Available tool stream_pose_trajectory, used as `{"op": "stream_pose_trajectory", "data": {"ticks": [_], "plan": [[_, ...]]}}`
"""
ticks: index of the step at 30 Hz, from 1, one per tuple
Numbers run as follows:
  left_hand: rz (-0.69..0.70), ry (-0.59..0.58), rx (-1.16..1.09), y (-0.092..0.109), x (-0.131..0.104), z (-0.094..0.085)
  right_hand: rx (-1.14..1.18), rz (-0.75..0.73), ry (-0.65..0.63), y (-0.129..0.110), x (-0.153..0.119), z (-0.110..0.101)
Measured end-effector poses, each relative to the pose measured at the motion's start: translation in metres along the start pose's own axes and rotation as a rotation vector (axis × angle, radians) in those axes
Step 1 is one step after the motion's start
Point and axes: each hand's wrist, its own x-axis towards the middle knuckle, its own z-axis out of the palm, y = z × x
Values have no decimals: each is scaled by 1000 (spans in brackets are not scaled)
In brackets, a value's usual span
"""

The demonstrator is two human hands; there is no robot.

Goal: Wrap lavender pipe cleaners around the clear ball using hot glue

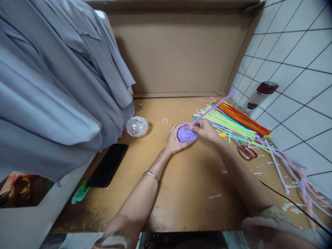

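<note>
My left hand [174, 140] is wrapped around a ball covered in coiled purple pipe cleaner [187, 135], holding it over the middle of the table. At the ball's top, a small uncovered patch looks clear or silvery. My right hand [206, 130] pinches a purple pipe cleaner [218, 104] close against that spot, and its long free end sticks up to the right. A clear faceted ball [137, 126] sits to the left. Beside my right hand lies a heap of pipe cleaners in many colours [233, 121].
Red-handled scissors [247, 152] rest by the heap. Loose purple and pink strands [302, 174] trail to the right edge, near a black cable [290, 200]. A black phone [108, 166] lies left, below grey cloth [64, 86]. A red-lidded bottle [261, 95] stands by the tiled wall.
</note>
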Motion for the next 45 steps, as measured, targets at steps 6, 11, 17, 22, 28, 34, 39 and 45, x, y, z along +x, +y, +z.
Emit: {"op": "stream_pose_trajectory", "data": {"ticks": [6,11,17,22,28,34,39,45], "plan": [[-9,6,-16,0,0,1,-24,-9,29,3,1,2],[-41,32,-65,-2,-2,4,-40,-13,24,4,1,2],[-2,39,-58,-7,-4,6,-46,-8,33,3,2,2],[-1,27,-29,-7,-4,5,-56,-13,30,1,0,1],[13,7,-24,-8,-3,4,-80,-8,27,0,0,0],[21,5,1,-7,-4,5,-94,1,32,-1,0,1],[0,11,35,-4,-4,5,-67,0,16,-4,-1,3],[38,43,-26,-7,-4,9,-100,0,35,-5,-2,6]]}}
